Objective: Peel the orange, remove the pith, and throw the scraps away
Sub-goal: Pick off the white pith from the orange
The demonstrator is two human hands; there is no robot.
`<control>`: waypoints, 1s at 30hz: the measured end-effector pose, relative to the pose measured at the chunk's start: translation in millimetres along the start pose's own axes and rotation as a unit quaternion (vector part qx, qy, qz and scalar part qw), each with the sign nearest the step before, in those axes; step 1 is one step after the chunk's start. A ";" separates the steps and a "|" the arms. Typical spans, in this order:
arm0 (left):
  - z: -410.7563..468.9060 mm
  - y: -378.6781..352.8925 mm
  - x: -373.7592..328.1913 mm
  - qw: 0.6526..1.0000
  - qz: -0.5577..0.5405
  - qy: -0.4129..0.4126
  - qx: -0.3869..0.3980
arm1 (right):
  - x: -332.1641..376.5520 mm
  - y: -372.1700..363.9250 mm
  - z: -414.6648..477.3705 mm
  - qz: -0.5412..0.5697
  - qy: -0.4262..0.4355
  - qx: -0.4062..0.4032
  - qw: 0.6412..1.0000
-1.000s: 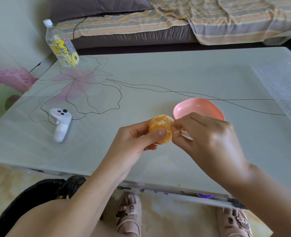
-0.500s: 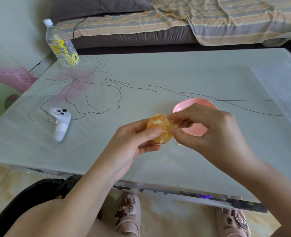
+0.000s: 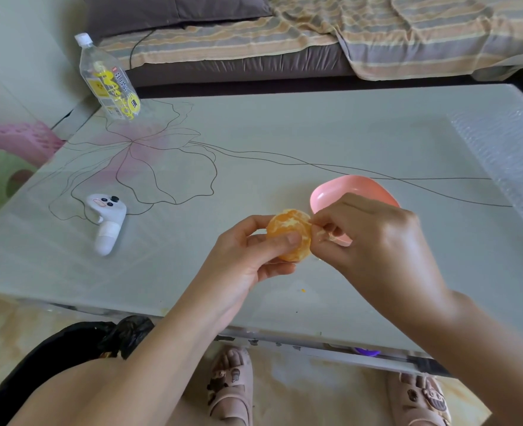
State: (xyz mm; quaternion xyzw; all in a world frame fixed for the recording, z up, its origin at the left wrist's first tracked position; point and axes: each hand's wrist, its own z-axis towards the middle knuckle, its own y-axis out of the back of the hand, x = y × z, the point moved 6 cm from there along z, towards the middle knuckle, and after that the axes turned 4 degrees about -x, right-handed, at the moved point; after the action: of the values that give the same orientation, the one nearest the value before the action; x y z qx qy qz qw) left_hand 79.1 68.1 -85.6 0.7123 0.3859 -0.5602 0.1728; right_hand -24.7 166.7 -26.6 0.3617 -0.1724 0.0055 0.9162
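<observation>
A peeled orange [image 3: 287, 224] with pale pith streaks is held above the table's near middle. My left hand [image 3: 247, 259] grips it, thumb across the front and fingers behind. My right hand [image 3: 374, 241] is at the orange's right side, its thumb and forefinger pinching a thin strand of pith at the fruit's upper right edge. A pink bowl [image 3: 346, 192] sits on the table just behind my right hand, partly hidden by it. A black bin bag [image 3: 69, 348] lies on the floor below the table's near edge, left of my legs.
A white controller [image 3: 106, 222] lies on the pale glass table [image 3: 284, 133] to the left. At the far left corner stands a clear plastic bottle [image 3: 109, 81]. Bubble wrap [image 3: 506, 155] covers the right end. A sofa with a striped cover [image 3: 315, 35] runs behind.
My right hand's fingertips have shifted up the orange's right side to its upper edge, and my left hand has turned the fruit slightly. The bowl shows more behind my right hand.
</observation>
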 end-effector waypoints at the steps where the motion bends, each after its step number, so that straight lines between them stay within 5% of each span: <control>1: 0.3 0.0 0.0 1.000 0.003 0.001 0.001 | -0.3 0.2 0.6 0.002 -0.003 -0.001 1.000; 16: -3.0 0.6 0.0 0.994 0.055 -0.002 0.089 | -17.1 1.5 -0.6 0.173 -0.148 0.044 0.973; 30: -7.3 -2.3 -4.6 0.979 0.102 -0.042 0.173 | -31.6 -9.9 -2.0 0.207 -0.228 0.062 0.949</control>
State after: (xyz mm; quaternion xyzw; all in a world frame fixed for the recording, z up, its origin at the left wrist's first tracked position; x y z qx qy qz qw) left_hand 81.9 72.9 -78.5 0.7428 0.2007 -0.6274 0.1197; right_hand -52.5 164.3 -44.5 0.3656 -0.4469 0.1227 0.8072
